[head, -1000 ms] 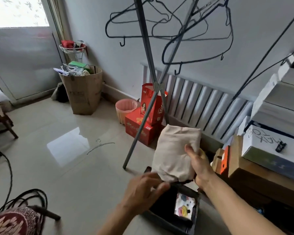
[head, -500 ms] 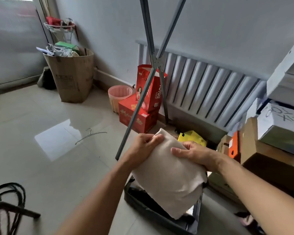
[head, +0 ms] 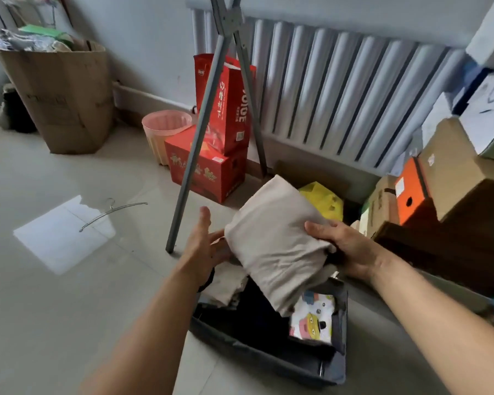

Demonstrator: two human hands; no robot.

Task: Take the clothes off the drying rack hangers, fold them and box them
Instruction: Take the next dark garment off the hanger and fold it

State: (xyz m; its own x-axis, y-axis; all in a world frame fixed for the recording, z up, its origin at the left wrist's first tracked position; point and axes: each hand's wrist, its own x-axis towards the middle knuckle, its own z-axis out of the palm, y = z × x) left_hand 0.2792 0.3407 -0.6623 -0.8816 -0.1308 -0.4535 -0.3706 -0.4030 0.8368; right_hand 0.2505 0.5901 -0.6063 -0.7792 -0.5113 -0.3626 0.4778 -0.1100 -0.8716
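We see the folded beige garment (head: 271, 240) held just above the grey box (head: 268, 356): our right hand (head: 345, 249) grips its edge, while our left hand (head: 204, 246) lies released, fingers straight, beside it.

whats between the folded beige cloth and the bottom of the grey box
In the head view, clothes already packed: a dark garment, a beige piece at the left end and a cartoon-print piece at the right. The folded beige cloth hangs above them, over the grey box.
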